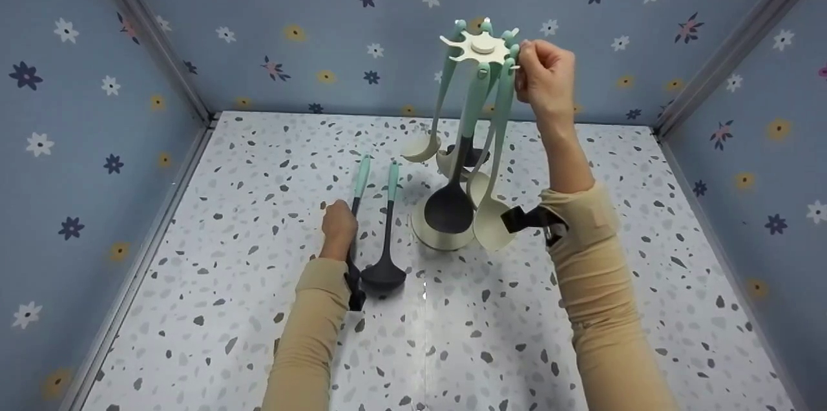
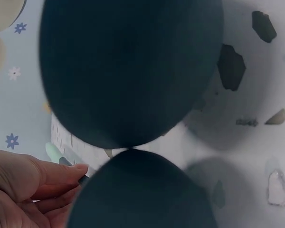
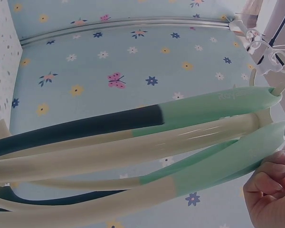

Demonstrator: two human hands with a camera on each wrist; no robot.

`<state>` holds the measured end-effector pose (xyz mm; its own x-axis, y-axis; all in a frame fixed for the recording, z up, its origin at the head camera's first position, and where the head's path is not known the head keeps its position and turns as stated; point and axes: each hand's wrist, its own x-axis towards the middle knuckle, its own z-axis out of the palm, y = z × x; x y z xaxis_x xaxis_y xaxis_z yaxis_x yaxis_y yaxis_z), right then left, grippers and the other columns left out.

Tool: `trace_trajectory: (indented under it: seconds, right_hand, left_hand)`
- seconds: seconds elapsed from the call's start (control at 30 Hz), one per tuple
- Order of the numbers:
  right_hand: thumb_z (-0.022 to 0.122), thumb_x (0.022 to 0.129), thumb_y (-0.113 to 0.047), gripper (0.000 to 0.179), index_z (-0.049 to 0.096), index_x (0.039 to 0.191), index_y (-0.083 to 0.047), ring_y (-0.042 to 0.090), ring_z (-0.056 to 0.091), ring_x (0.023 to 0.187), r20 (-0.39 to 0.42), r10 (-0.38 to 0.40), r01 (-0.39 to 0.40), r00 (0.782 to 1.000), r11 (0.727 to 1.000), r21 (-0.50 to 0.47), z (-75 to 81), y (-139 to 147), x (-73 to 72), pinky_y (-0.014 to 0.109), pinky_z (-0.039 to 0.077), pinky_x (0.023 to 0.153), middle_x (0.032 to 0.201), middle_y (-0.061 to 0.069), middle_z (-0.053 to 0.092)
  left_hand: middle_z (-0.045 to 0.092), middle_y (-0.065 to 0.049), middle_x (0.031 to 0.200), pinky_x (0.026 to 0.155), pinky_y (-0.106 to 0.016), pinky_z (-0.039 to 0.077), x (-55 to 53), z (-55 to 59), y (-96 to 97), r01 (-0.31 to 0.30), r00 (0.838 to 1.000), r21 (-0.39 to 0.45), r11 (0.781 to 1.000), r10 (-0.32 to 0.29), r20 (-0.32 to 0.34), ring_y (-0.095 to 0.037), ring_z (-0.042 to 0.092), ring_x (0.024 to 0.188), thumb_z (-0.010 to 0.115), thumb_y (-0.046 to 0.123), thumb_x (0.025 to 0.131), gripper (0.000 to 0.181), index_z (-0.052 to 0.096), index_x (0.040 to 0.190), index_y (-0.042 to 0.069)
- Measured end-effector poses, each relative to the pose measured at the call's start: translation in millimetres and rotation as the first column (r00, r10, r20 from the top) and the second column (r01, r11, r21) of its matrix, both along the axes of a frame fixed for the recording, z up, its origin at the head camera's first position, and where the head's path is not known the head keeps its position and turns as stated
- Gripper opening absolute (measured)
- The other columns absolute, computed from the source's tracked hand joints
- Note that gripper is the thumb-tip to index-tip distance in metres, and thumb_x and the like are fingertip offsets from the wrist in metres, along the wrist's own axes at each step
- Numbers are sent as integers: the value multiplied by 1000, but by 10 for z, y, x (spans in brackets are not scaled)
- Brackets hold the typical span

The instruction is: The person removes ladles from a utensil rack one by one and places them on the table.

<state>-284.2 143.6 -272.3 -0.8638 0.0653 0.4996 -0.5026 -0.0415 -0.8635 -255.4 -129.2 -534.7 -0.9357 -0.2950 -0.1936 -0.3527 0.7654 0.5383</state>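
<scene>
My left hand [image 1: 339, 227] grips the dark shaft of a mint-handled black utensil [image 1: 362, 178] low over the table; my wrist covers much of its head. Beside it lies a black ladle [image 1: 386, 275]. Two dark rounded heads, the lower one [image 2: 142, 190] nearest, fill the left wrist view. At the top of a cream utensil stand [image 1: 483, 46], my right hand [image 1: 546, 75] has curled fingers at a mint-handled utensil [image 1: 514, 50], whose head I cannot make out. A black ladle [image 1: 449, 209] and a cream turner-like utensil [image 1: 495, 227] hang in front.
The stand's round cream base [image 1: 446, 240] rests on a speckled white table [image 1: 258, 333]. A cream ladle [image 1: 423, 149] and more utensils hang behind. Blue flowered panels [image 1: 362, 30] enclose the back and both sides, with metal rails [image 1: 148, 30] at the corners.
</scene>
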Motion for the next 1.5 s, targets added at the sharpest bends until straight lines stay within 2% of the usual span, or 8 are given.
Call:
trace_trajectory:
  seconds: [0.2, 0.47, 0.9, 1.0, 1.2, 1.33, 1.5]
  right_hand:
    - [46, 90, -3, 36, 45, 55, -10, 7, 32, 35, 10, 2, -2, 1000, 1000, -7, -6, 2, -4, 16, 22, 32, 45, 0, 39]
    - [46, 90, -3, 34, 47, 57, -9, 8, 32, 36, -18, -23, 23, 1000, 999, 27, -16, 3, -8, 17, 23, 33, 45, 0, 38]
    - [47, 90, -5, 33, 47, 57, -9, 8, 32, 36, -8, -19, 19, 1000, 999, 27, -6, 6, 5, 17, 23, 33, 46, 0, 38]
    - [47, 90, -5, 33, 46, 57, -9, 8, 32, 36, -4, -18, 18, 1000, 1000, 24, -11, 9, 3, 17, 23, 33, 46, 0, 38]
    - [47, 90, -4, 34, 46, 56, -10, 8, 32, 36, -16, -13, 14, 1000, 1000, 22, -19, 0, -9, 17, 23, 33, 46, 0, 38]
    - [47, 89, -4, 35, 45, 55, -8, 9, 32, 36, 17, -16, 15, 1000, 1000, 6, -4, 1, 2, 17, 22, 33, 45, 1, 38]
    - [49, 89, -5, 34, 46, 56, -6, 10, 32, 36, 76, -10, 11, 997, 1000, -20, 14, 6, 16, 18, 23, 33, 46, 3, 38]
  left_hand:
    - [58, -25, 91, 71, -43, 47, -13, -21, 23, -5, 1000, -28, 1000, 5, -3, -35, 58, 84, 41, -2, 87, 16, 56, 92, -9]
    - [59, -24, 88, 71, -43, 47, -11, -50, 42, 18, 999, -54, 998, -20, -33, -35, 59, 83, 47, -5, 83, 13, 57, 90, -8]
    - [60, -24, 88, 69, -45, 48, 8, -78, 40, 34, 999, -115, 993, -37, -24, -35, 59, 82, 46, -3, 85, 15, 58, 92, -8]
    - [60, -24, 89, 68, -45, 49, 30, -70, 46, 22, 999, -118, 993, -24, -22, -35, 59, 82, 47, -2, 84, 15, 58, 93, -8]
    - [60, -23, 87, 66, -45, 48, 70, 21, 77, -1, 999, -69, 998, -3, -46, -35, 60, 79, 57, 4, 80, 16, 59, 91, -8]
    - [60, -22, 86, 65, -44, 48, 100, 121, 139, 1, 995, -26, 1000, -4, -102, -33, 59, 79, 63, 8, 79, 20, 60, 90, -8]
    - [58, -19, 85, 63, -44, 47, 161, 252, 222, 20, 980, 7, 1000, -18, -197, -33, 57, 79, 65, 11, 79, 22, 59, 91, -7]
